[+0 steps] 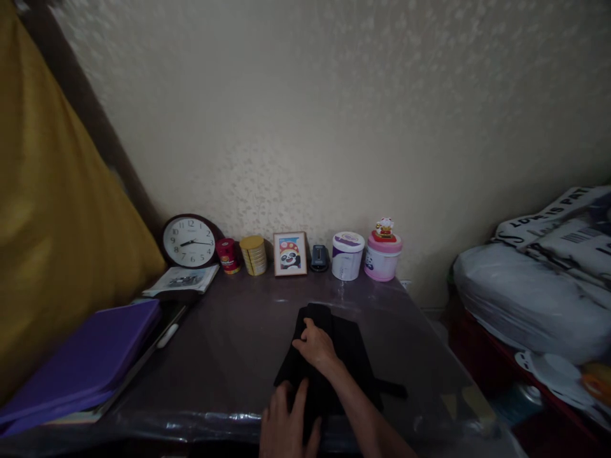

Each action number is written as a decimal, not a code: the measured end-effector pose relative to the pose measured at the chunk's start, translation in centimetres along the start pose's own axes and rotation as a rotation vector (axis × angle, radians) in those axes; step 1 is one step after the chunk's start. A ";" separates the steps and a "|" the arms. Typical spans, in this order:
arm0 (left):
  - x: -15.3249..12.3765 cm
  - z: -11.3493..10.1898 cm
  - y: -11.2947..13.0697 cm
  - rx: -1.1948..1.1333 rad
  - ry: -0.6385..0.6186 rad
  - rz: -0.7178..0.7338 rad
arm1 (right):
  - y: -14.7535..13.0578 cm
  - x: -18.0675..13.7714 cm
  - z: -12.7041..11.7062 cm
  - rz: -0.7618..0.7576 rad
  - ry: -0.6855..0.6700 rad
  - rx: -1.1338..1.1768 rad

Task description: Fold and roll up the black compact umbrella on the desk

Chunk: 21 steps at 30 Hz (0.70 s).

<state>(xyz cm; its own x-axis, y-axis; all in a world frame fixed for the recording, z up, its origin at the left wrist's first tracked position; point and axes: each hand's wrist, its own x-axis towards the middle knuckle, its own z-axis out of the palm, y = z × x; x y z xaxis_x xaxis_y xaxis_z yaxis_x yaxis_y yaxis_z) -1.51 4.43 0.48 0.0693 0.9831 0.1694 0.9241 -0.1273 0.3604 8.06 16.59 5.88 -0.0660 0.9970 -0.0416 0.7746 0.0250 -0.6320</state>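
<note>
Black fabric item [352, 343] on the tabletop [224, 350], near front edge. Left hand [285, 425], fingers spread, at its near side; right hand [316, 345], index extended, over far part (pinching? cannot tell). Steady near side, press evenly, probably best.

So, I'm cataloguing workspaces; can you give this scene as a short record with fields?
Surface: glossy dark brown table
Item: black fabric piece on the table
Left hand: fingers spread over its near left part
Right hand: index finger extended onto its far left part
Back row, left to right: dark-rimmed round clock, red can, gold can, framed panda picture, small dark device, white-and-purple tub, pink-and-white tub bearing white cat figurine
Left: yellow curtain, purple stack
Right: white plastic bundle
</note>
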 end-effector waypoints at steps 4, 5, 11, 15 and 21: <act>0.2 -1.0 1.4 0.078 -0.241 -0.091 | -0.1 -0.1 0.2 -0.012 0.002 -0.014; 0.4 -1.1 1.7 0.071 -0.305 -0.110 | -0.1 -0.1 0.2 -0.016 0.001 -0.015; 1.3 -1.7 2.0 -0.035 -0.581 -0.069 | -0.2 0.0 0.7 -0.040 0.006 -0.010; 1.6 -1.6 1.6 -0.064 -0.598 -0.082 | -0.4 -0.5 0.4 -0.107 -0.011 0.057; 1.5 -1.1 1.3 -0.106 -0.576 -0.137 | 1.3 -5.1 -1.3 -0.419 0.045 0.271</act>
<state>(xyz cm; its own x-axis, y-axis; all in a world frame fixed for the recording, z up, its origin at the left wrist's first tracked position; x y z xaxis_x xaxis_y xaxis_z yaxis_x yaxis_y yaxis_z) -0.65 5.62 2.17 0.1724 0.9009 -0.3983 0.8984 0.0219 0.4386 10.20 11.64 6.33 -0.3050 0.9076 0.2885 0.4953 0.4099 -0.7660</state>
